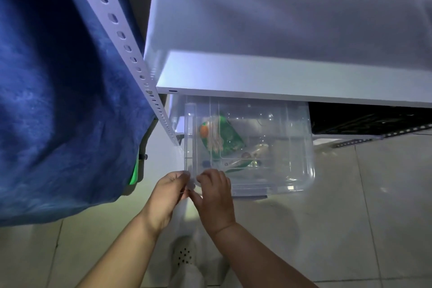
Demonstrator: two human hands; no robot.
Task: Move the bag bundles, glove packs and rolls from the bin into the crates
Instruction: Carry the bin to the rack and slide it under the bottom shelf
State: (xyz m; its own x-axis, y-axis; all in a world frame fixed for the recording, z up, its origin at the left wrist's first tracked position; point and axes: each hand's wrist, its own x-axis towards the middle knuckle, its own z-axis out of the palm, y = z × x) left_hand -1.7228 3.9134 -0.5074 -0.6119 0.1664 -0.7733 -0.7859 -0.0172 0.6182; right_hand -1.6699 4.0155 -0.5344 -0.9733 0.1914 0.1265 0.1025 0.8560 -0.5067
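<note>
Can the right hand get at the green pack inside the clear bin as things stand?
Probably not yet. The right hand grips the clear bin at its near corner, and the green pack lies behind the bin's wall, partly under the white shelf.

left hand (168,190) + right hand (216,196): grip near corner of clear bin (292,170) | bin: under white shelf (280,82)

Blue cloth (58,100) hangs beside white shelf (280,77).

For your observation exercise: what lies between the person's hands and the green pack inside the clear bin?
Only the clear bin's see-through front wall, which both hands grip, separates them from the green pack; head view.
</note>
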